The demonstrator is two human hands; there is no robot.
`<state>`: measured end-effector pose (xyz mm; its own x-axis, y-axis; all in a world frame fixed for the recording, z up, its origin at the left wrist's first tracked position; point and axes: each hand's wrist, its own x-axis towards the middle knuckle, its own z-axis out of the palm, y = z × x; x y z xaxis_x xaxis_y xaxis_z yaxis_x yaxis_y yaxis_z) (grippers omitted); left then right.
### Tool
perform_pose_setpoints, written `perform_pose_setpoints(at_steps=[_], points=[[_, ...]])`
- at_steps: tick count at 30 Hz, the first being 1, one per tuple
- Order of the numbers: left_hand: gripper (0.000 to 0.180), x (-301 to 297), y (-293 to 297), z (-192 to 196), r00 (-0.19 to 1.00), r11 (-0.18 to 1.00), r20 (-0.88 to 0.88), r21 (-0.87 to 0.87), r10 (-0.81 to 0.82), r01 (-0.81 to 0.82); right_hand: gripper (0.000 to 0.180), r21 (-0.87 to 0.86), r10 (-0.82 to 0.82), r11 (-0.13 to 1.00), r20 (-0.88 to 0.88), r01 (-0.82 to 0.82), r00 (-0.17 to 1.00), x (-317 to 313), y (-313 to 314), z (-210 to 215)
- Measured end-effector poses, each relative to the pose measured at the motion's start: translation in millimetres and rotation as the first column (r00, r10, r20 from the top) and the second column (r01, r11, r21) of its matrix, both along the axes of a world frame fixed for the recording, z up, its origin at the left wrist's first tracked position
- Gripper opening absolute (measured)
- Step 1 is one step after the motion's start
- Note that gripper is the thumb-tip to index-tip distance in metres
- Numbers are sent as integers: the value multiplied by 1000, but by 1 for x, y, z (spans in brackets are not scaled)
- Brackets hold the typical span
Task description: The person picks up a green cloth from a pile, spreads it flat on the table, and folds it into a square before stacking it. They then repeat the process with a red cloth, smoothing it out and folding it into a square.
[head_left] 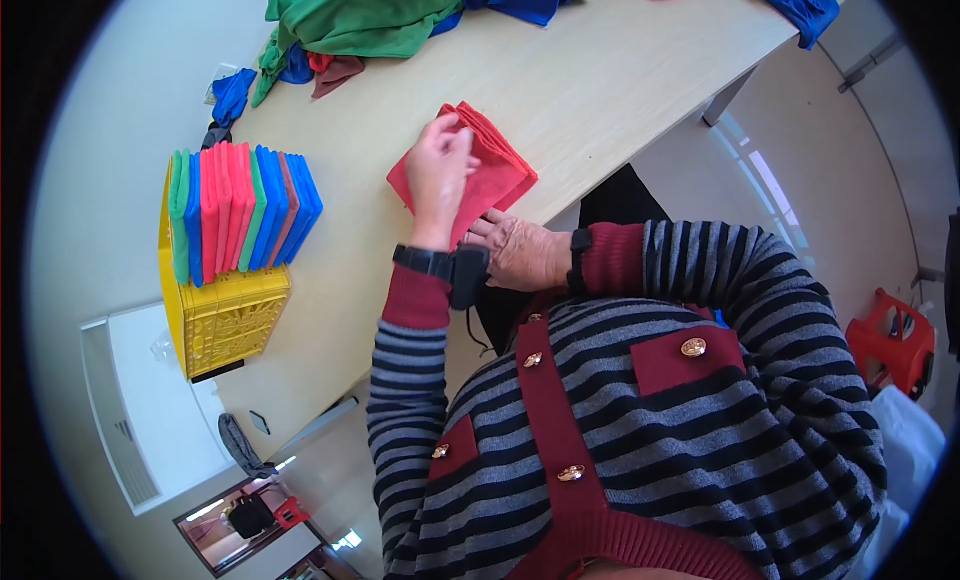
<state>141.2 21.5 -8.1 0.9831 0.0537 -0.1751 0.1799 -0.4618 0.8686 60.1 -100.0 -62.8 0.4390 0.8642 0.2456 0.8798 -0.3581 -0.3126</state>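
Observation:
A folded red cloth point(500, 170) lies near the table's front edge, its layers showing along the far right side. Over it is my left hand point(442, 170), slightly blurred, with loosely bent fingers that are a little apart and no cloth seen gripped in them. My right hand point(522, 252) rests at the near corner of the same cloth, fingers stretched out toward it and their tips touching its edge. A dark band with a black box-shaped device point(468, 275) is around my left wrist.
At the left, a yellow patterned plastic basket point(235, 325) bears a row of folded cloths point(245, 210) in green, blue, red and brown. Loose crumpled cloths point(360, 20) are heaped along the table's far side. A red stool point(890, 345) stands on the floor at right.

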Motion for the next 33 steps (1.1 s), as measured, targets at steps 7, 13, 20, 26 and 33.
perform_pose_setpoints(at_steps=[7, 13, 20, 26, 33], points=[[44, -56, 69, -32, 907, 793, 361, 607, -216, -53, 66, 49, -3, 999, 97, -2, 995, 4, 1, -13], [59, -66, 79, -53, 900, 758, 259, 643, -350, 110, 64, -108, 130, 986, 12, -128, 991, 5, -9, 11], [75, -72, 91, -68, 844, 602, 280, 796, -457, 61, 59, 17, 8, 1000, -727, 6, 686, 43, 4, 80], [84, -72, 68, -51, 918, 621, 178, 779, -354, 88, 62, 140, -330, 928, -125, 346, 936, 69, 43, 11], [96, -80, 73, -49, 939, 632, 175, 773, -295, 55, 63, 9, -470, 882, 113, 472, 876, 90, 33, -7]])
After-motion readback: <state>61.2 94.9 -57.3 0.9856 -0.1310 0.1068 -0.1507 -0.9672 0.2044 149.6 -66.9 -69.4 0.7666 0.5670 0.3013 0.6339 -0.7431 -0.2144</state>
